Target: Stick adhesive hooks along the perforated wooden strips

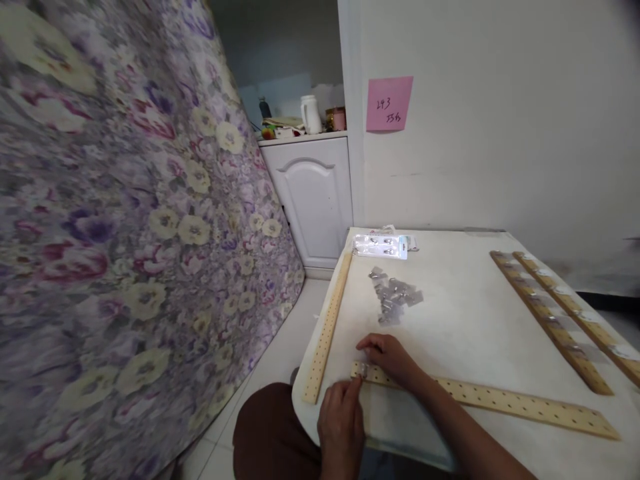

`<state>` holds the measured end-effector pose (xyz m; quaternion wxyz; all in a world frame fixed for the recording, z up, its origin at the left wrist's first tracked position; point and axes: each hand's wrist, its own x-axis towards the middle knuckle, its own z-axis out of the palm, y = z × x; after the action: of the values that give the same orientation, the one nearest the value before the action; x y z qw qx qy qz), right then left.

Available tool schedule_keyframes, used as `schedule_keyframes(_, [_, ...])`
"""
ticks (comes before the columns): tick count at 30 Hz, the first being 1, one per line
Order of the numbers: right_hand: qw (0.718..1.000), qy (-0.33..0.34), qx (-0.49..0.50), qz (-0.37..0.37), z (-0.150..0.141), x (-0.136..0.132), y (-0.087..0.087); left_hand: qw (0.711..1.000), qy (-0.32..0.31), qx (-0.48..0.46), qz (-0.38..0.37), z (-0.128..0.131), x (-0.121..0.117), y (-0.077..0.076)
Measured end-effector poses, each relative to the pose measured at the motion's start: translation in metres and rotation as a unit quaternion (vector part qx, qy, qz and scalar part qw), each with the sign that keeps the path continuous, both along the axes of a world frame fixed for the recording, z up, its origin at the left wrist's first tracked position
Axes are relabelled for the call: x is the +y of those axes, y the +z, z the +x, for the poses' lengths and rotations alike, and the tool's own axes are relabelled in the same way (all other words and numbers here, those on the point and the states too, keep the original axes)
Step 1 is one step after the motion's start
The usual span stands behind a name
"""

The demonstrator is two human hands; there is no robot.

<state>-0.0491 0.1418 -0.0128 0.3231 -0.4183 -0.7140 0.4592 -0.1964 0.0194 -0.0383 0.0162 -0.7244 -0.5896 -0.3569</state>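
A long pale wooden strip (520, 402) with rows of holes lies across the near part of the table. At its left end sits a small shiny clip (363, 369), partly see-through. My left hand (343, 417) is closed, its fingertips against the clip and the strip's near edge. Just beyond that end, my right hand (386, 353) hovers with bent fingers slightly apart and nothing visible between them; its forearm crosses over the strip. Farther back lies a loose pile of small metal clips (395, 299) in clear wrappers.
Another perforated strip (327, 327) runs along the table's left edge. Two darker wooden strips (550, 320) (583, 313) with wrapped clips lie at right. A blister pack (380, 246) rests at the back of the white table (460, 287). A floral curtain (150, 220) hangs left.
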Motion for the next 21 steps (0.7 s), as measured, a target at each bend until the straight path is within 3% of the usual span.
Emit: schedule_keyframes(21, [0.999, -0.005, -0.023, -0.025, -0.0010, -0.0051, 0.0067, 1.000, 0.002, -0.005, -0.013, 0.0000, -0.0022, 0.0041])
